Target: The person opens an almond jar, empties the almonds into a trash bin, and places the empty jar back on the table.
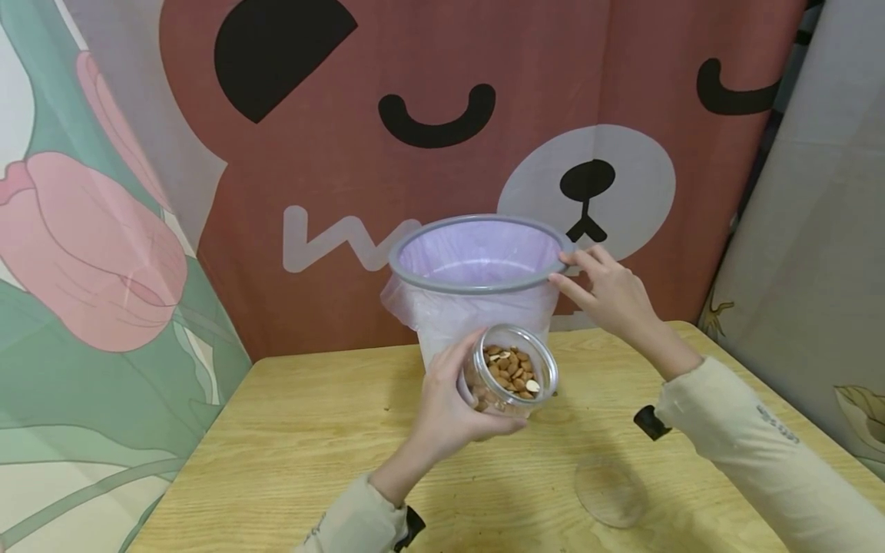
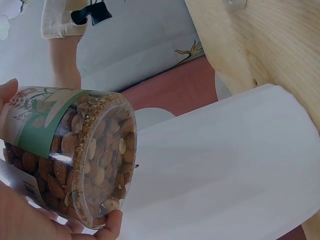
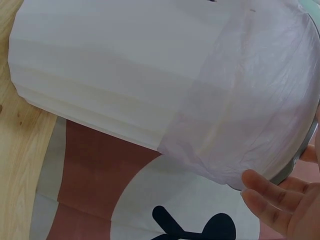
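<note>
Wood-grain table: white bin upright near far edge; clear lid lying flat.

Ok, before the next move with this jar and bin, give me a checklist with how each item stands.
1. Left hand holding the jar: ok, fingers wrapped round it.
2. Lid on the jar: not ok, it lies on the table.
3. Jar upright: not ok, it is tilted, though the almonds are inside.
4. Bag in the bin: ok, it lines the inside and hangs outside.
5. Right hand gripping the rim firmly: cannot tell, fingers are at it.
6. Bin's bottom: cannot tell, hidden.
</note>
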Demonstrator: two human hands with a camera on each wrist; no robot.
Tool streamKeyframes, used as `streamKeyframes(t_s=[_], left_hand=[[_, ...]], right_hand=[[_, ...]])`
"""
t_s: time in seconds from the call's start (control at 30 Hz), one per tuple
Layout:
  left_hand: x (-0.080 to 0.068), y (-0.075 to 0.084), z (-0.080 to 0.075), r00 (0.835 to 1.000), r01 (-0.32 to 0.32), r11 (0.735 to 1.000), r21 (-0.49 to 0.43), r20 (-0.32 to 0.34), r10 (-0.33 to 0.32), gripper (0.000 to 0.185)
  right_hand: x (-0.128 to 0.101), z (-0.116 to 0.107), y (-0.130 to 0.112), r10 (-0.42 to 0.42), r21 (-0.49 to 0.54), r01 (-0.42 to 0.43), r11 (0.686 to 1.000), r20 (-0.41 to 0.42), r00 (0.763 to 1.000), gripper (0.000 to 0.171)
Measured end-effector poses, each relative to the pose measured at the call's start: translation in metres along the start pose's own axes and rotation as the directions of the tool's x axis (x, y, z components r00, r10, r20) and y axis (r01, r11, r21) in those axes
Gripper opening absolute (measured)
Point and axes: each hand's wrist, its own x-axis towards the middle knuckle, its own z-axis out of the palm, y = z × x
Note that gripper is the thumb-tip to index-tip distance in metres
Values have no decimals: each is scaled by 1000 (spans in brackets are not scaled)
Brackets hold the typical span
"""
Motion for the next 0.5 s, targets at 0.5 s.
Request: streamKeyframes(t_s=[0.5], left_hand=[[12, 8, -12, 998, -37, 999, 36, -42, 39, 97]], right_hand=[[-1, 2, 1, -9, 8, 10, 1000, -20, 1000, 43]])
